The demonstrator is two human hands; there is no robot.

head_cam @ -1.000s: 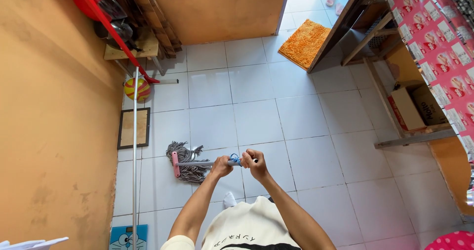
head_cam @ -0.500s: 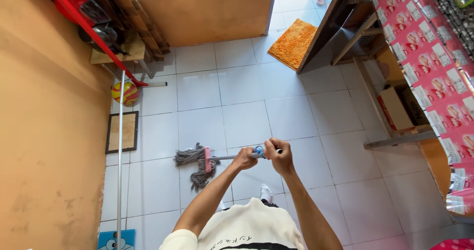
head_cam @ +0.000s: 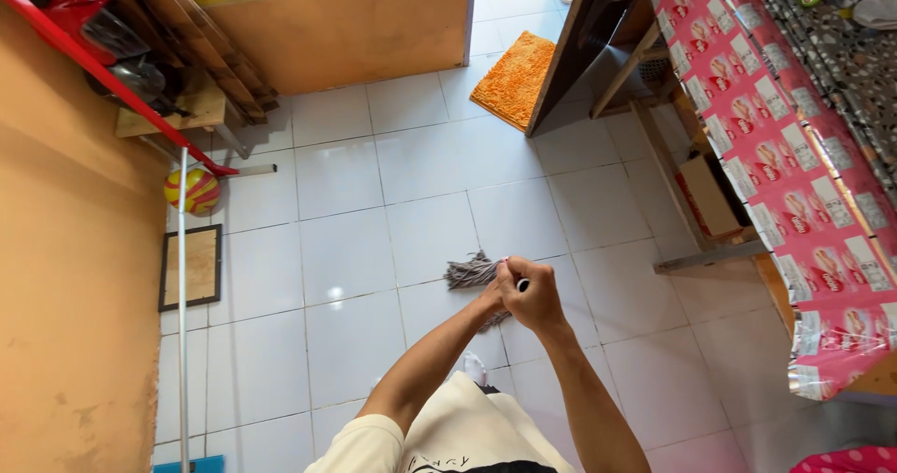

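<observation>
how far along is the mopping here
Done: hard to tell, since the white tile floor shows no clear wet track, only glare. In hand: both hands grip the top of the mop handle, right hand uppermost, left hand just under it, with the grey mop head on the tiles below. Left: nothing marks which tiles, as by the orange mat or striped ball, remain.

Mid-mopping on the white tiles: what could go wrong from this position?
The tile floor shines near the mop head, so it may be slick underfoot. Both hands, right hand over left hand, grip the handle's top end, so a wide sweep might catch the table's wooden frame nearby.
</observation>
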